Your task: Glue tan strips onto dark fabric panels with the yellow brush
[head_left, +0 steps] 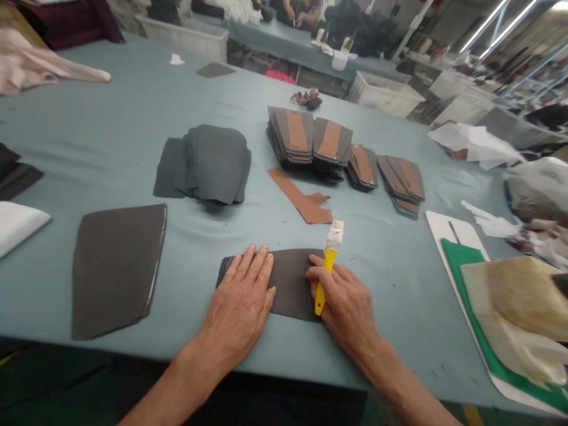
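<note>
A dark grey-brown piece [290, 284] lies flat near the front edge of the blue-green table [195, 331]. My left hand [243, 296] rests flat on its left part, fingers extended and holding nothing. At its right end, my right hand [339, 290] is closed around a brush [329, 266] with a yellow handle and whitish bristles pointing away from me. The fingertips of that hand touch the piece. Beyond the hands lie orange-brown strips [304, 198].
Dark stacks with orange-brown bands [295, 133] stand behind the strips. A dark grey pile [219, 163] and a large dark piece [118, 272] are on the left. At right, a white board [457, 234] bears green material [464, 257] and a stained bag [523, 296]. A person [304, 15] is far back.
</note>
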